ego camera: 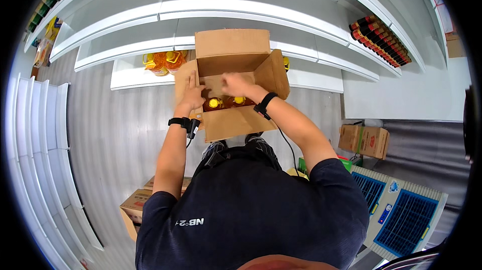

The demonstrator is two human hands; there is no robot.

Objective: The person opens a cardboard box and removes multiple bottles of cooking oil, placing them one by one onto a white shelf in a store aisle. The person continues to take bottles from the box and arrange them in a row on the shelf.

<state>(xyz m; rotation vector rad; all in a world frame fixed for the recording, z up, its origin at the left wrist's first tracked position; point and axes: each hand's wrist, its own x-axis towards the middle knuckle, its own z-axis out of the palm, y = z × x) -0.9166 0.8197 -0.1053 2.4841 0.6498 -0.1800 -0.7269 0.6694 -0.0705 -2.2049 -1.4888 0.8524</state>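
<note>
An open cardboard box stands in front of me with its flaps folded out. Along its near inner side are bottles of amber liquid, probably cooking oil; one yellow-capped bottle is at the left and another beside it. My left hand lies on the box's left flap, fingers apart, the thumb at the rim. Over the inside of the box is my right hand, its fingers curled and blurred. Whether it pinches anything is hidden. Both wrists wear black straps with small devices.
White shelving curves across the far side. Amber oil jugs stand on its lowest shelf, dark red-labelled bottles at the right. Cartons and an air cooler are on the right; more cartons sit behind me, left.
</note>
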